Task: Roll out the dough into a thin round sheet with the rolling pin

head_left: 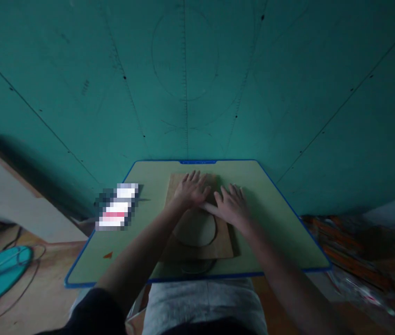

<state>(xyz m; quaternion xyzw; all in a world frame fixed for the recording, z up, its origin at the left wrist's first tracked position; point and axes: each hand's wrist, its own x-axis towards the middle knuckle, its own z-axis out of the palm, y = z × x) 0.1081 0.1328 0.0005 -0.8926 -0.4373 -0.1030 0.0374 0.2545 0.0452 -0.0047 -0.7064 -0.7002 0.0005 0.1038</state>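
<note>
A round, flat sheet of dough (pixel 196 229) lies on a wooden board (pixel 223 246) in the middle of the table. Across the dough's far edge rests a slim, pale rolling pin (pixel 210 208), partly covered by both hands. My left hand (pixel 191 190) lies flat over the pin's left part, fingers stretched forward and spread. At the pin's right end my right hand (pixel 233 204) presses with its palm, and its fingers are also straight and apart. Neither hand has its fingers wrapped round the pin.
The table (pixel 274 232) is pale with a blue rim and stands against a green wall (pixel 197 93). To the left lie a blurred-out phone-like object (pixel 117 207) and a small orange scrap (pixel 108 255). A turquoise round thing (pixel 2 274) is on the floor at left.
</note>
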